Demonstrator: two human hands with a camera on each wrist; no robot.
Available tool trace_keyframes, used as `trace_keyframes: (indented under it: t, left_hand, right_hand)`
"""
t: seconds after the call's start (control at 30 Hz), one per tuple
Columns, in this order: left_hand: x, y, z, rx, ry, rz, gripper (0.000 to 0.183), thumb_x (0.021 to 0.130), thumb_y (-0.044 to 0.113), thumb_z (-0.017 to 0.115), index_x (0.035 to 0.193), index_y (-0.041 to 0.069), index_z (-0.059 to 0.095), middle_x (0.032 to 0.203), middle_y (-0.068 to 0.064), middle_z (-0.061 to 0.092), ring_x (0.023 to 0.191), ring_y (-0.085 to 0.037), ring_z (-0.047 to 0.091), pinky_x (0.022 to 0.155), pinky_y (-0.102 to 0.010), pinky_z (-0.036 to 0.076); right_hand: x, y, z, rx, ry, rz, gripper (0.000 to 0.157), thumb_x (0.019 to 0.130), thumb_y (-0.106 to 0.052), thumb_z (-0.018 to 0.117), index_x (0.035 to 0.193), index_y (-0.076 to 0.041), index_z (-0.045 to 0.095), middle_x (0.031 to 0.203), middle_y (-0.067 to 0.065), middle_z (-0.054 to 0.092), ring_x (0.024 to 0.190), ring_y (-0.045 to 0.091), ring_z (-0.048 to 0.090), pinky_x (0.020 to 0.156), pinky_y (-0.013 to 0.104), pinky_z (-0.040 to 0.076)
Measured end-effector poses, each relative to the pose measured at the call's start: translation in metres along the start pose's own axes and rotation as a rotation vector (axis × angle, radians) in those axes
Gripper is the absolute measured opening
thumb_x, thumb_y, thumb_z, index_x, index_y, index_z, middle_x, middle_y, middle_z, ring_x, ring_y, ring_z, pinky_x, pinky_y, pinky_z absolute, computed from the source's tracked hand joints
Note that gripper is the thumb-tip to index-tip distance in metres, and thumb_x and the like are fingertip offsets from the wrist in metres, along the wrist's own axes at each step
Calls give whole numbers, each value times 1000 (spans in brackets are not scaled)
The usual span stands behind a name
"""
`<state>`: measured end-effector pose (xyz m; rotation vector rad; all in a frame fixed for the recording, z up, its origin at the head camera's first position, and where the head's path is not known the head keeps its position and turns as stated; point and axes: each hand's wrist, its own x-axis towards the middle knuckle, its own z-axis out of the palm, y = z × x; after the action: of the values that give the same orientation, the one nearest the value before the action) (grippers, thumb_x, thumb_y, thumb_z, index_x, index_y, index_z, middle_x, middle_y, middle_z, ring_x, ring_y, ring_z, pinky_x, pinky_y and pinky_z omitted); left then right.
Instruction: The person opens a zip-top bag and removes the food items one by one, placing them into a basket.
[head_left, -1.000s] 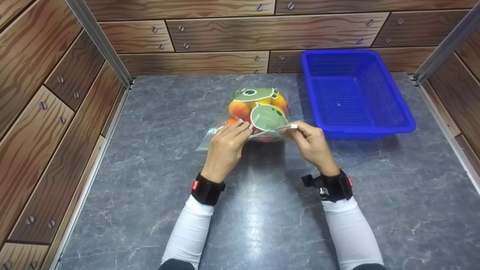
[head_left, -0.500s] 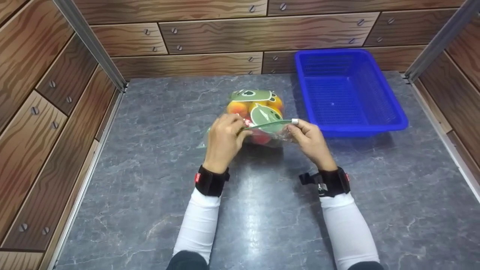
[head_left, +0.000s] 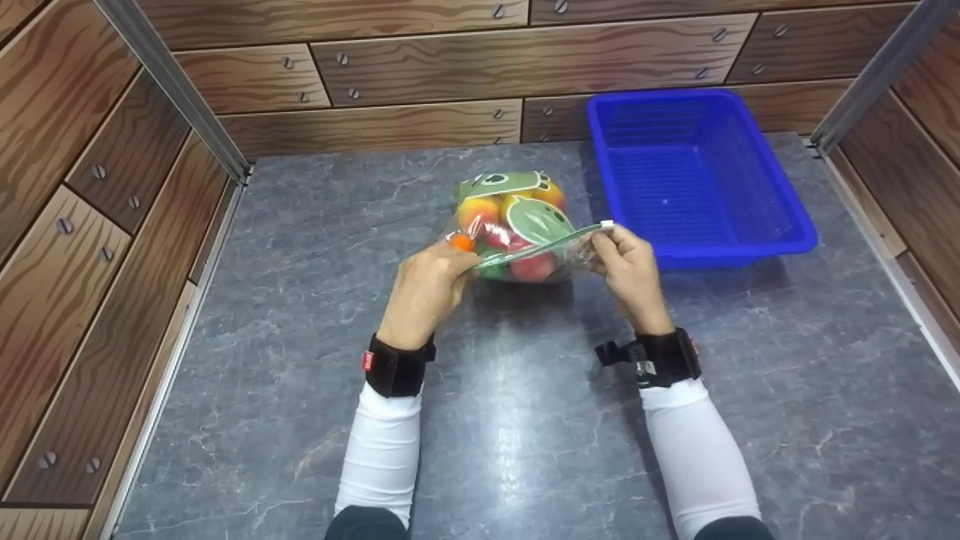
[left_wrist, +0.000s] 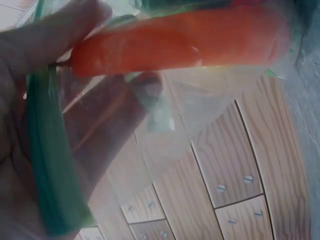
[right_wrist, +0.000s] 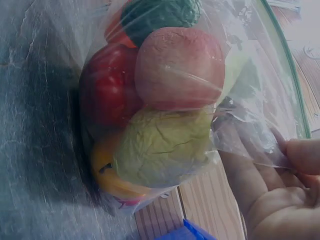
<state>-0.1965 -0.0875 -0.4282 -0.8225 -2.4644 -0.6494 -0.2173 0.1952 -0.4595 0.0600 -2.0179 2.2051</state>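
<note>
A clear zip bag (head_left: 537, 222) with green animal prints stands in front of me, filled with fruit and vegetables. My left hand (head_left: 426, 291) pinches the left end of its green zip strip (head_left: 536, 250). At the other end my right hand (head_left: 628, 274) grips the bag's corner beside the white slider (head_left: 607, 224). The strip runs taut between both hands, rising to the right. Through the plastic, the left wrist view has a long orange carrot (left_wrist: 180, 42). The right wrist view has a pinkish apple (right_wrist: 180, 67), a red shiny piece (right_wrist: 109, 85) and a pale green leafy one (right_wrist: 162, 147).
A blue plastic basket (head_left: 694, 251) stands at the back right, close to my right hand. Wood-patterned walls (head_left: 420, 60) enclose the grey marbled table (head_left: 322, 225) at the back and sides.
My left hand has moved left along the zip strip, uncovering the orange piece. The strip is pulled straighter and slants up to the right. The right hand keeps its hold near the slider.
</note>
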Motion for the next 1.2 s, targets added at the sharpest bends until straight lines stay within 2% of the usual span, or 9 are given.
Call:
trace_keyframes:
  t: [0.07, 0.13, 0.23, 0.4, 0.53, 0.7, 0.83, 1.03, 1.2]
  left_hand:
    - [0, -2, 2, -1, 34, 6, 2, 86, 13, 81, 86, 11, 79, 80, -2, 75, 74, -23, 72, 66, -41, 58]
    - [0, -6, 5, -7, 46, -11, 7, 85, 17, 81, 84, 11, 78, 78, -2, 75, 69, -23, 72, 62, -42, 57]
    - [0, -10, 8, -19, 28, -79, 10, 83, 19, 83, 85, 10, 77, 80, -3, 77, 69, -23, 72, 61, -43, 57]
    - [1, -8, 8, 15, -13, -171, 9, 86, 6, 81, 91, 7, 74, 86, -7, 76, 78, -28, 71, 67, -45, 57]
    - [2, 6, 1, 39, -57, -130, 27, 80, -5, 71, 106, 4, 74, 96, -10, 73, 87, -32, 69, 76, -47, 56]
    - [6, 25, -3, -5, -92, -23, 36, 82, 2, 73, 118, 5, 72, 105, -11, 70, 96, -32, 65, 87, -45, 54]
    - [12, 38, 11, -76, -15, 27, 25, 91, 14, 77, 114, 6, 73, 106, -9, 71, 99, -28, 66, 92, -41, 53]
    - [24, 58, 43, -192, 175, 57, 25, 95, 12, 73, 119, 3, 73, 108, -10, 73, 100, -24, 69, 95, -36, 54]
    - [30, 66, 60, -228, 249, 44, 25, 99, 13, 70, 121, 1, 73, 109, -9, 73, 101, -24, 68, 93, -35, 54]
  right_hand:
    - [0, 1, -2, -7, -24, 1, 19, 106, 1, 48, 102, 6, 66, 87, 0, 74, 77, 9, 71, 76, 27, 62]
    - [1, 2, -3, -10, -67, 18, 19, 107, 1, 47, 103, 7, 65, 87, 1, 75, 78, 10, 71, 78, 29, 62]
    - [0, 4, -4, -49, -151, 31, 20, 106, 2, 48, 106, 13, 64, 89, 4, 75, 80, 13, 71, 79, 30, 62]
    - [0, 4, -1, -112, -225, -21, 20, 104, 3, 51, 106, 18, 64, 94, 11, 75, 84, 15, 74, 80, 34, 62]
    - [-2, 0, 3, -108, -191, -44, 19, 103, 3, 53, 104, 18, 65, 92, 9, 75, 82, 15, 74, 77, 34, 63]
    - [-3, -3, 6, -93, -150, -49, 20, 104, 3, 53, 102, 18, 65, 89, 5, 74, 80, 14, 74, 74, 35, 63]
    - [-5, -1, 8, -72, -150, -61, 19, 103, 4, 53, 103, 19, 65, 90, 8, 75, 79, 15, 75, 74, 36, 63]
    - [-9, 1, 11, -65, -189, -82, 19, 102, 7, 51, 106, 19, 66, 93, 9, 76, 80, 16, 75, 75, 36, 63]
    - [-10, 2, 12, -87, -264, -130, 21, 102, 9, 51, 109, 22, 66, 99, 12, 76, 84, 15, 76, 78, 36, 63]
